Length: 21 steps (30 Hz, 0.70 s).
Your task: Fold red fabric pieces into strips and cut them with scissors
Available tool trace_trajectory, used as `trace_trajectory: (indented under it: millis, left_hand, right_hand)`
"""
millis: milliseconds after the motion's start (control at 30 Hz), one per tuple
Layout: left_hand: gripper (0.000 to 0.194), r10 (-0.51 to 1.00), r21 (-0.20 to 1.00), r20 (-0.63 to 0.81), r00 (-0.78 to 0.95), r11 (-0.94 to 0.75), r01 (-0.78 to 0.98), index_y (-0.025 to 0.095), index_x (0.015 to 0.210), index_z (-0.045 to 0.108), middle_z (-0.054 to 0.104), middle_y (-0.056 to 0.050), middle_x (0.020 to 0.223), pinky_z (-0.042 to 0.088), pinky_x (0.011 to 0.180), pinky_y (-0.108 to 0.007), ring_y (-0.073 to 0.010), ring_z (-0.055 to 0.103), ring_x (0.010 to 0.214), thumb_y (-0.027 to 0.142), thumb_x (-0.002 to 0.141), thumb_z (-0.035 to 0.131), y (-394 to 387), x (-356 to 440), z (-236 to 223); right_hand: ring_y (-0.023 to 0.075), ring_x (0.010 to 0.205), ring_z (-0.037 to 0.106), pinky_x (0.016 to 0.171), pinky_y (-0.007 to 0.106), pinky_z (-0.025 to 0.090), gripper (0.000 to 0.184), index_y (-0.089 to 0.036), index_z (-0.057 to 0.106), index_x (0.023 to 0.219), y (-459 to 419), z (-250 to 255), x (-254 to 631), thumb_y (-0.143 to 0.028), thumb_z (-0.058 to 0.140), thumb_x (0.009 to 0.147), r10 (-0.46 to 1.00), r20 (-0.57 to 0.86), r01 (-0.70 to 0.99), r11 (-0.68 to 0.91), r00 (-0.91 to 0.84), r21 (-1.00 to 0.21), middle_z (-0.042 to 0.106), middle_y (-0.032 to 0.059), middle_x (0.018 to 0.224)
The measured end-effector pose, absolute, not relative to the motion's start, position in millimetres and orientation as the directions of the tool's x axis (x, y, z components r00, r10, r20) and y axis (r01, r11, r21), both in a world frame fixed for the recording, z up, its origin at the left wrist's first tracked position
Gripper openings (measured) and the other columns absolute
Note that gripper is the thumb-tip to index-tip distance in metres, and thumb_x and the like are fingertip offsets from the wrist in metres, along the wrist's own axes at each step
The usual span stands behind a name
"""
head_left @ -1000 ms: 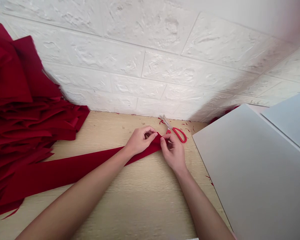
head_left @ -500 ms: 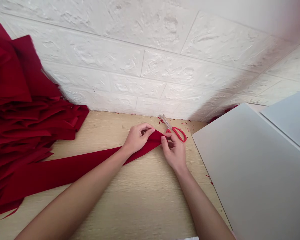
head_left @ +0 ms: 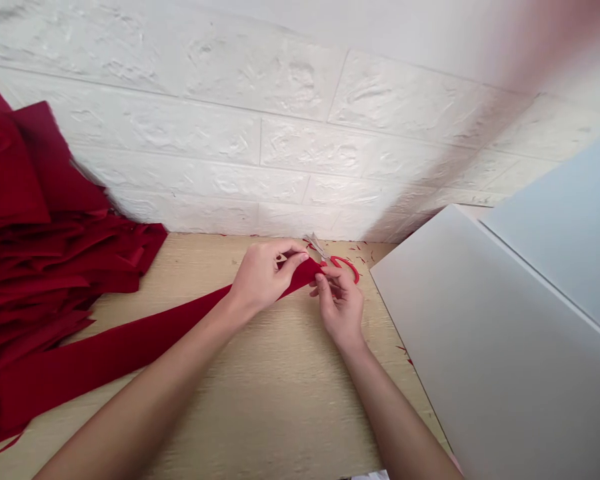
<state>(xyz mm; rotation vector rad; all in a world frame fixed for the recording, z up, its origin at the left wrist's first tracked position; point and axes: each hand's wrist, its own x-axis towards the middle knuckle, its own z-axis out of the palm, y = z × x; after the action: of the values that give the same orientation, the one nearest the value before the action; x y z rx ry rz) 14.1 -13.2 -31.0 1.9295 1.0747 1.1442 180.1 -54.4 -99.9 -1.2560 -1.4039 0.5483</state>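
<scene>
Red felt strip [head_left: 130, 347], soft, light and limp, lying across the pale wood tabletop [head_left: 280, 407] from the heap of red felt [head_left: 35, 260] to the hands; likely easiest to hold near its narrow end. Left hand [head_left: 260, 280] curled over it, thumb pressing down. Right hand [head_left: 339, 310] pinching the tip between fingertips, with the red-handled scissors [head_left: 346, 265] now more hidden behind it.

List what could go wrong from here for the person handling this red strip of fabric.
The right hand works just beside the scissors and might knock them or catch a blade. The red strip, also held by the left hand, runs back into the fabric pile, so a tug could drag the pile askew.
</scene>
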Motion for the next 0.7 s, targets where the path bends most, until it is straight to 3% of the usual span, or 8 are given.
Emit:
trace_trajectory:
  millis: [333, 467, 600, 700]
  left_hand:
    - [0.023, 0.781, 0.532, 0.488, 0.389, -0.62, 0.577, 0.022, 0.091, 0.074, 0.078, 0.0, 0.093, 0.045, 0.083, -0.032, -0.0176, 0.068, 0.083, 0.029, 0.096, 0.053, -17.4, 14.6, -15.3]
    - [0.021, 0.806, 0.579, 0.447, 0.387, -0.591, 0.562, 0.024, 0.092, 0.076, 0.079, 0.001, 0.094, 0.046, 0.08, -0.03, -0.0173, 0.07, 0.084, 0.029, 0.094, 0.056, -17.9, 13.6, -12.4]
    - [0.019, 0.847, 0.661, 0.384, 0.366, -0.53, 0.531, 0.025, 0.09, 0.077, 0.079, 0.003, 0.094, 0.048, 0.074, -0.026, -0.0159, 0.071, 0.083, 0.028, 0.092, 0.058, -17.7, 12.9, -9.7]
    - [0.018, 0.869, 0.659, 0.353, 0.348, -0.495, 0.566, 0.025, 0.09, 0.077, 0.079, 0.003, 0.092, 0.048, 0.071, -0.027, -0.0162, 0.071, 0.079, 0.029, 0.091, 0.059, -18.0, 13.9, -9.8]
  right_hand:
    - [0.013, 0.066, 0.067, 0.061, 0.027, 0.057, 0.024, -0.024, 0.053, 0.098, -59.5, -88.8, 178.1, -0.04, 0.068, 0.088, 0.916, 0.291, 0.119, 0.268, 0.275, -0.956, 0.07, -0.0014, 0.079]
    - [0.0136, 0.063, 0.065, 0.066, 0.029, 0.057, 0.042, -0.025, 0.054, 0.115, -56.1, -85.0, 180.0, -0.043, 0.073, 0.083, 0.944, 0.231, 0.017, 0.234, 0.235, -0.972, 0.069, -0.0044, 0.069]
    - [0.014, 0.064, 0.065, 0.068, 0.03, 0.056, 0.033, -0.022, 0.063, 0.095, -53.7, -84.1, 182.8, -0.049, 0.074, 0.08, 0.968, 0.176, -0.014, 0.181, 0.179, -0.983, 0.071, -0.0004, 0.071]
    - [0.014, 0.064, 0.065, 0.067, 0.03, 0.055, 0.032, -0.021, 0.063, 0.086, -53.6, -84.9, 184.0, -0.049, 0.077, 0.077, 0.972, 0.143, -0.047, 0.154, 0.184, -0.987, 0.072, 0.0009, 0.072]
